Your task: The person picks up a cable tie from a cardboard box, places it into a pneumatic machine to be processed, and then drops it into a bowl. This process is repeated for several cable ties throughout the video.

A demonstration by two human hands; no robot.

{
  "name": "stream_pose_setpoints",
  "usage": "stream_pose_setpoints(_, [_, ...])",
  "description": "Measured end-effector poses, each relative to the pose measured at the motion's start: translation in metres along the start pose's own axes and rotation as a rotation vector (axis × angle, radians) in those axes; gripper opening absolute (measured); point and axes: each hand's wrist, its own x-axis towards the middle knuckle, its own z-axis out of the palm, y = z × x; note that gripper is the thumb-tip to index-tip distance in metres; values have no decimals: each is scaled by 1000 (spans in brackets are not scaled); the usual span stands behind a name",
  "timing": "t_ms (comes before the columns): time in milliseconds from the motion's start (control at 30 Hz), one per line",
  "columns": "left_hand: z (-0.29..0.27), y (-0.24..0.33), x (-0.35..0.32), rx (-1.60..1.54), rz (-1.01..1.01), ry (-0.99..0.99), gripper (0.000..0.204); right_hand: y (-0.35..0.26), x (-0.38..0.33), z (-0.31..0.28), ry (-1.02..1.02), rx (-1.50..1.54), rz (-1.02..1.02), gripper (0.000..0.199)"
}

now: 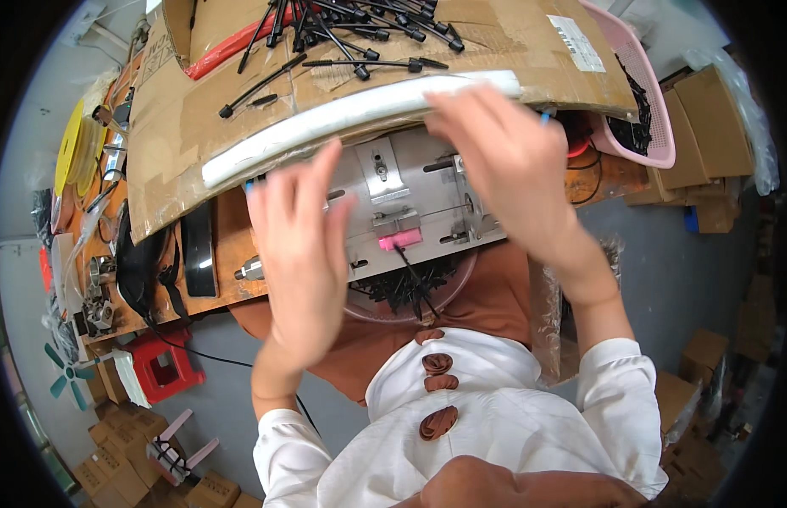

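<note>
While both hands are raised over the bench, I note motion blur on each, so finger detail is limited. My left hand (302, 254) is spread flat with fingers released, holding nothing, hovering above the grey metal jig (410, 199). My right hand (512, 161) lies with its fingertips on or just beside the white foam strip (351, 114); whether they pinch it or merely touch it I cannot tell. That strip runs along the near edge of the cardboard sheet (199, 110), apparently as padding on the edge. The sheet roofs over the jig and serves as a shelf for loose black cable ties (343, 34), keeping stock within reach. A pink block (399, 240) sits at the jig's front with a black tie hanging from it, above a round tray (461, 284) on my lap that holds further black pieces, placed to catch what drops. A pink basket (643, 93) stands at the right.
</note>
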Motion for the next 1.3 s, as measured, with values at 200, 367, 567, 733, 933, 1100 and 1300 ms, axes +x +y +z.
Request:
stream_pose_setpoints(200, [-10, -16, 60, -72, -106, 52, 19, 40, 72, 17, -90, -64, -363, 24])
stream_pose_setpoints(367, [4, -24, 81, -125, -38, -51, 16, 55, 59, -34, -129, -222, -200, 12])
stream_pose_setpoints(567, [18, -25, 96, -235, -11, -249, 15, 61, 31, -49, -109, 432, 418, 18])
stream_pose_setpoints(733, [0, -18, 61, -276, -34, -108, 13, 58, 10, -54, -5, 911, 610, 21])
stream_pose_setpoints(933, [13, 17, -58, -174, -73, -35, 66, 44, -14, -55, 72, 1088, 593, 18])
stream_pose_setpoints(1100, [54, 43, -102, -92, -80, -173, 67, 31, -22, -48, 79, 1161, 616, 20])
stream_pose_setpoints(1300, [62, 43, -99, 17, -83, -249, 63, 19, -28, -55, 124, 1142, 649, 19])
